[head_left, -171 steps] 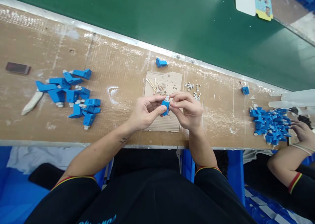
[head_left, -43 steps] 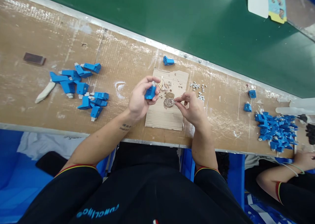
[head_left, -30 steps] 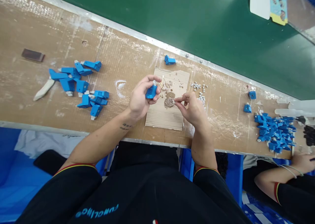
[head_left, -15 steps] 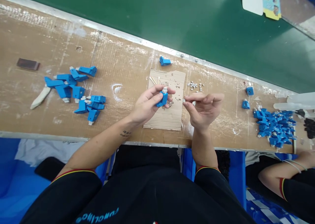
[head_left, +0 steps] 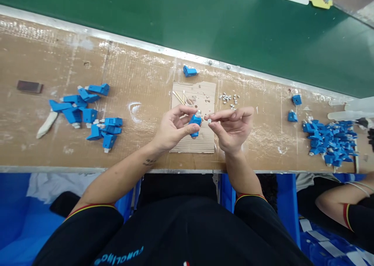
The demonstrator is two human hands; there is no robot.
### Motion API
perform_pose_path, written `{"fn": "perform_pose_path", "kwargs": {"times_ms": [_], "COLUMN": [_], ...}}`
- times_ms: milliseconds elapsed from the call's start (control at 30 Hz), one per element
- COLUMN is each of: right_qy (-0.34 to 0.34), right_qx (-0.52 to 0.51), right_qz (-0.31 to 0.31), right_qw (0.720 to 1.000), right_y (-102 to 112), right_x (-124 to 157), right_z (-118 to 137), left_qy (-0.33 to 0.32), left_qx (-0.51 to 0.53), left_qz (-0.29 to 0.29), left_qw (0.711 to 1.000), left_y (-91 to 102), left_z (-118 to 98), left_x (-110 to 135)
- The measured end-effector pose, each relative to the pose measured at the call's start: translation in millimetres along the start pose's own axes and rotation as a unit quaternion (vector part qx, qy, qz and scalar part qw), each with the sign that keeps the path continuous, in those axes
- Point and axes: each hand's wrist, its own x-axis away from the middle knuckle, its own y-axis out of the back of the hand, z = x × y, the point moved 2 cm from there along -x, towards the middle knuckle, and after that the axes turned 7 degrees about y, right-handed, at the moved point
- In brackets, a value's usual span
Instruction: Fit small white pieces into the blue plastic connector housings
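A: Your right hand has come nearer the blue piece, which you hold over the cardboard sheet.

B: And your grips?

A: Your left hand curls around the piece; your right pinches a small pale bit.

B: How far along are you?

A: Bit and piece are apart. Loose grey bits remain right of the cardboard sheet, a blue heap farther right, a blue group left; which are finished, I can't tell.

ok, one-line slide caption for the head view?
Left hand holds a blue part over a cardboard sheet; right hand pinches a small pale piece beside it.
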Motion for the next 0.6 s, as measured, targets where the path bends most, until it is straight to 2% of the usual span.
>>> {"fn": "perform_pose_path", "kwargs": {"times_ms": [100, 233, 333, 467, 600], "right_qy": [0.007, -0.006, -0.014, 0.006, 0.026], "right_qx": [-0.02, 0.002, 0.004, -0.009, -0.003], "right_qz": [-0.007, -0.001, -0.004, -0.022, -0.011], "right_qw": [1.0, 1.0, 1.0, 1.0, 1.0], "right_y": [-0.6, 0.3, 2.1, 3.7, 2.0], "right_x": [-0.1, 0.7, 0.6, 0.0, 0.4], "right_z": [-0.1, -2.1, -3.0, -2.7, -2.5], "left_qy": [0.009, 0.032, 0.041, 0.017, -0.023], "left_qx": [0.015, 0.032, 0.044, 0.012, -0.037], "left_qz": [0.004, 0.028, 0.025, -0.001, -0.026], "left_qw": [1.0, 0.999, 0.998, 1.0, 0.999], "left_y": [0.4, 1.5, 2.7, 2.2, 1.4], "left_z": [-0.6, -0.8, -0.8, -0.9, -0.5], "left_x": [1.0, 2.1, 2.5, 2.4, 1.5]}}
